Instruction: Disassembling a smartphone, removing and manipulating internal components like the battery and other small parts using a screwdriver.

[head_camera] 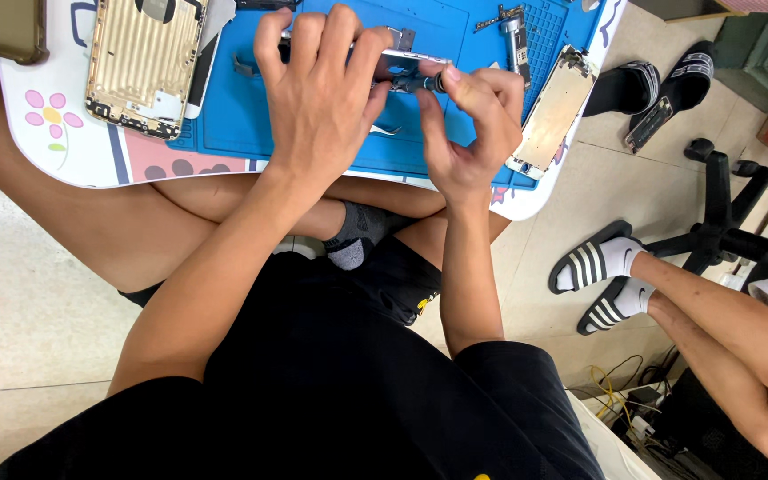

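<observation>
My left hand (pixel 317 93) lies over the blue work mat (pixel 242 116), its fingers curled down onto a small silver phone part (pixel 402 60) that it steadies. My right hand (pixel 468 124) pinches a small dark component (pixel 415 84) between thumb and forefinger, right against that silver part. Most of the part is hidden under my left fingers. Metal tweezers (pixel 386 130) lie on the mat just below my left hand.
A gold phone housing (pixel 140 62) lies at the mat's left. A phone screen assembly (pixel 551 111) rests at the right edge of the small white table (pixel 55 133). Another person's sandalled feet (pixel 602 267), an office chair base (pixel 722 222) and spare sandals (pixel 660 84) are on the floor to the right.
</observation>
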